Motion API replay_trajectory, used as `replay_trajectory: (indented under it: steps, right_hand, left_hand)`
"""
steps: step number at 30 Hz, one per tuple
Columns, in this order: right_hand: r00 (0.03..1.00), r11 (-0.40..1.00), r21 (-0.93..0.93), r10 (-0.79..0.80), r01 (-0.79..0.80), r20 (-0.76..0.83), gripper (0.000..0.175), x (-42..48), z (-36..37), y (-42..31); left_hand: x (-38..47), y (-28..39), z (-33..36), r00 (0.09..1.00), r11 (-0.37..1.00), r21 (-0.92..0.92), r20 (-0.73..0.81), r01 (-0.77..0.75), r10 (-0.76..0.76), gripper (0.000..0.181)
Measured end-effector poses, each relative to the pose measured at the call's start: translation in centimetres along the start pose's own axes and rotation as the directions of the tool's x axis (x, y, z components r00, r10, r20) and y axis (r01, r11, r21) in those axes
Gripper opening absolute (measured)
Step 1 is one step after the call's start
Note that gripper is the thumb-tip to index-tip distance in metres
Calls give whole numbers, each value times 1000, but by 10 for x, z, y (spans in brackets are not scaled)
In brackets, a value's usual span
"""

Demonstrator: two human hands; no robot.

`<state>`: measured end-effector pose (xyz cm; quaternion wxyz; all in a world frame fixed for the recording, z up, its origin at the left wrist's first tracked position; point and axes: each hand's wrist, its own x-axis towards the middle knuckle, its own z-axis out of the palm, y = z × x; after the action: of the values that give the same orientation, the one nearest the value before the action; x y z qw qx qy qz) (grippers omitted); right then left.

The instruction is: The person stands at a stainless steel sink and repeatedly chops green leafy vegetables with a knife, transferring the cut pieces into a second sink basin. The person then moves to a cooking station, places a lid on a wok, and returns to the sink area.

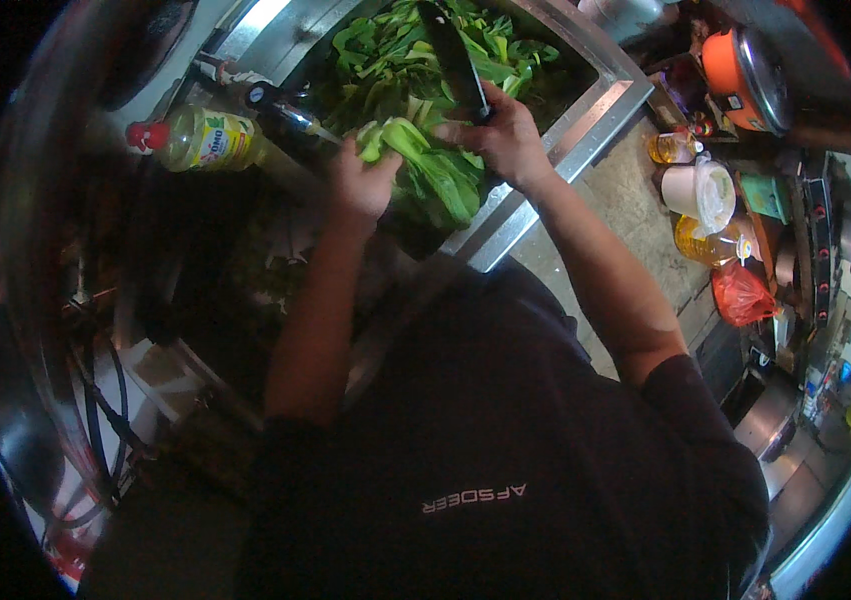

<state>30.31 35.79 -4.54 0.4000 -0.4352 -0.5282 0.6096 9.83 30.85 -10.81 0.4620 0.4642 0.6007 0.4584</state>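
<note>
My left hand (364, 180) grips the pale stem end of a head of bok choy (433, 169), whose leaves hang to the right above the sink's near edge. In my right hand (506, 139) is a dark-bladed kitchen knife (454, 56), its blade pointing away from me over the basin. The thumb side of the right hand is close to the bok choy; whether it touches the leaves I cannot tell. Beyond both hands, a heap of loose leafy greens (388, 56) fills much of the stainless steel sink (598, 112).
Left of the sink stand a dish soap bottle (204, 139) with a red cap and a faucet (283, 109). On the right are an orange pot (733, 79), a white bucket (688, 189), an oil bottle (703, 241) and a red plastic bag (740, 295).
</note>
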Motion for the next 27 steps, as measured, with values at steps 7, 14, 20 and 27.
replay_trajectory:
  steps: [7,14,20,27]
  right_hand:
    - [932,961,14,264,-276,248,45,-2,-4,-12]
    - [970,900,-392,234,-191,64,45,-13,-23,-14]
    - [994,778,-626,-101,54,-40,62,-19,10,2]
    - [989,656,-748,14,103,149,52,-24,7,-6]
  left_hand:
    - [-1,8,12,986,866,475,21,-156,166,37]
    - [8,19,4,983,800,592,-71,-95,169,74]
    - [-24,22,46,978,954,-240,64,-179,199,34]
    - [-42,31,25,950,900,368,-109,-235,293,26]
